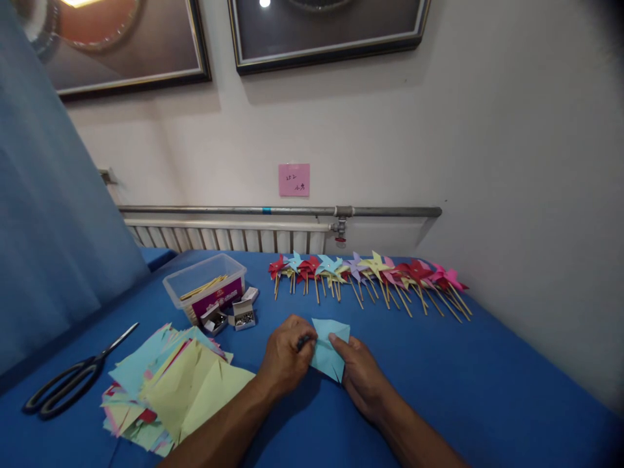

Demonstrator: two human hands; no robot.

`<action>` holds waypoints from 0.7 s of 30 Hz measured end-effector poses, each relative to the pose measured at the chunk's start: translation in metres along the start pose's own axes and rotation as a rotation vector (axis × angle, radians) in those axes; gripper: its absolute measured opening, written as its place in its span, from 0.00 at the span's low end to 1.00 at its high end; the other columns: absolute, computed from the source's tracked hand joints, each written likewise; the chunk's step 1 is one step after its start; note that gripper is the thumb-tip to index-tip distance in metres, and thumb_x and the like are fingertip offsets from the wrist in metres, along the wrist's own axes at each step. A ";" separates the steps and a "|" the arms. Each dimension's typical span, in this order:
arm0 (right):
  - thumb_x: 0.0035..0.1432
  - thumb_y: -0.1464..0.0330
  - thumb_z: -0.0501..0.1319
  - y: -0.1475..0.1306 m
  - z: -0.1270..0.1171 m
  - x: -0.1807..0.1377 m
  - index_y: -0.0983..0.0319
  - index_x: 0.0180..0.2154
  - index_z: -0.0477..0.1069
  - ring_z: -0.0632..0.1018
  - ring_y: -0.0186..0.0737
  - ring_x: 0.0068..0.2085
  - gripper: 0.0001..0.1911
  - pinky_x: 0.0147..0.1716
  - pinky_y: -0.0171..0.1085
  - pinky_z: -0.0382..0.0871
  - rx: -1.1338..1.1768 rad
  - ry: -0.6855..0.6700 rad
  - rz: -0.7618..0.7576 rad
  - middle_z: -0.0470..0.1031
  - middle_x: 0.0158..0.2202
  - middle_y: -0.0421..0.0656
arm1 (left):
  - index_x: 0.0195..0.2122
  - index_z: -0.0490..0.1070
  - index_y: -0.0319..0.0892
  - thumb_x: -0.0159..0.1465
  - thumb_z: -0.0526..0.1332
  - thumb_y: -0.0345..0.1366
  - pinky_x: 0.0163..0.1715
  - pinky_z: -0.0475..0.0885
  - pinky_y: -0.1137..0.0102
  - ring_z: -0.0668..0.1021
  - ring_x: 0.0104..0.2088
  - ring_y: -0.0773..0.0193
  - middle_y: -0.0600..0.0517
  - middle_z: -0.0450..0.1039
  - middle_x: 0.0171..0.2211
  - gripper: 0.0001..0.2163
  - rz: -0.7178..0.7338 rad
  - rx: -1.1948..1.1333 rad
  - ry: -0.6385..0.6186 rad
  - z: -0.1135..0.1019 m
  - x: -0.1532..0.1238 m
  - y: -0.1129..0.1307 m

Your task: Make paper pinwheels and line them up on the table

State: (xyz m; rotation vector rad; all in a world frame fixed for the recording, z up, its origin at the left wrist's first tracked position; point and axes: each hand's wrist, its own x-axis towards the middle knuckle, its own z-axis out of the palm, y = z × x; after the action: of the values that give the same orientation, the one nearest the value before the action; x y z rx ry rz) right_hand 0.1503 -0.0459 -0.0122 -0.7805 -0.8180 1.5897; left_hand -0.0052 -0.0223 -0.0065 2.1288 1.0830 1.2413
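Note:
A light blue paper square with slits cut in from its corners is up in front of me, above the blue tabletop. My right hand grips its right side, thumb on the face and fingers behind. At the left edge, my left hand is closed with its fingertips pinched against the paper; a small dark spot shows between the fingers, and I cannot make out what it is. To the left lies a loose pile of cut paper squares in yellow, blue, pink and red.
Black-handled scissors lie far left. A clear plastic box holds wooden sticks, with small open boxes of metal pins beside it. Finished paper pinwheels line the table's back edge. A blue curtain hangs at left.

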 end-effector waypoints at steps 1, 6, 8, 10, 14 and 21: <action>0.50 0.55 0.72 0.000 0.000 0.000 0.64 0.39 0.78 0.82 0.53 0.42 0.21 0.45 0.48 0.73 0.004 0.000 0.000 0.83 0.34 0.48 | 0.33 0.76 0.44 0.59 0.57 0.25 0.41 0.70 0.68 0.76 0.39 0.61 0.50 0.75 0.36 0.09 -0.002 0.009 -0.005 0.000 0.000 0.000; 0.51 0.55 0.71 -0.001 0.002 -0.002 0.64 0.38 0.78 0.82 0.53 0.42 0.20 0.45 0.47 0.72 -0.009 -0.007 -0.010 0.83 0.33 0.48 | 0.34 0.76 0.44 0.59 0.57 0.24 0.41 0.70 0.67 0.76 0.39 0.61 0.49 0.75 0.39 0.11 0.014 0.090 -0.043 -0.003 -0.001 0.004; 0.50 0.54 0.72 -0.001 0.002 -0.002 0.63 0.37 0.78 0.82 0.52 0.41 0.20 0.44 0.47 0.73 -0.031 0.001 -0.013 0.83 0.34 0.48 | 0.34 0.77 0.44 0.59 0.56 0.24 0.41 0.70 0.68 0.76 0.39 0.62 0.48 0.75 0.40 0.11 0.026 0.132 -0.058 -0.003 -0.002 0.005; 0.49 0.54 0.72 0.001 0.001 -0.001 0.64 0.37 0.78 0.82 0.52 0.40 0.21 0.43 0.47 0.73 -0.048 0.007 -0.011 0.83 0.33 0.47 | 0.34 0.77 0.44 0.60 0.56 0.25 0.41 0.70 0.68 0.76 0.38 0.62 0.48 0.75 0.40 0.11 0.045 0.168 -0.064 -0.003 -0.003 0.006; 0.44 0.58 0.75 0.008 -0.004 0.004 0.63 0.38 0.78 0.81 0.50 0.37 0.22 0.42 0.46 0.73 -0.080 0.054 -0.034 0.83 0.33 0.46 | 0.34 0.77 0.44 0.60 0.58 0.27 0.40 0.70 0.68 0.76 0.38 0.61 0.48 0.75 0.40 0.09 0.047 0.183 -0.066 -0.004 -0.004 0.008; 0.44 0.58 0.74 0.017 -0.016 0.011 0.62 0.37 0.78 0.80 0.46 0.30 0.19 0.35 0.42 0.72 -0.199 0.162 -0.073 0.82 0.30 0.43 | 0.33 0.75 0.42 0.57 0.61 0.29 0.35 0.67 0.69 0.74 0.33 0.63 0.51 0.74 0.32 0.05 -0.206 -0.028 0.016 0.003 -0.001 0.005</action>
State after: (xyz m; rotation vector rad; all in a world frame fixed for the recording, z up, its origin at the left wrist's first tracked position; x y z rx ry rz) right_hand 0.1531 -0.0353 -0.0355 -0.9971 -0.8850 1.3753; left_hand -0.0011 -0.0256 -0.0051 1.9339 1.2486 1.1713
